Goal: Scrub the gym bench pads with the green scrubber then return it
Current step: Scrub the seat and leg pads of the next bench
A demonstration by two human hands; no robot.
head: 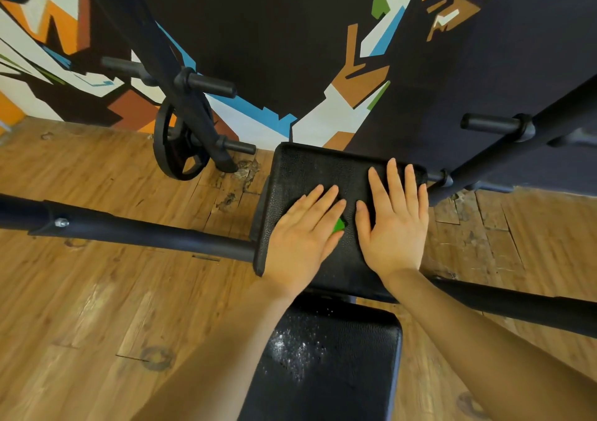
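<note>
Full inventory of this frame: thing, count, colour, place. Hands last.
bench pads: 2, black; far pad under both hands, near pad at bottom centre with white specks on it
scrubber: 1, green, on far pad, mostly hidden beneath the left hand
weight plate: 1, black, on a rack peg, left of the far pad
rack frame: black bars, left and right of the bench
floor: wood planks, brown, worn near the wall
wall mural: multicoloured, behind
left hand: flat on the scrubber, fingers straight
right hand: flat on far pad, fingers spread
</note>
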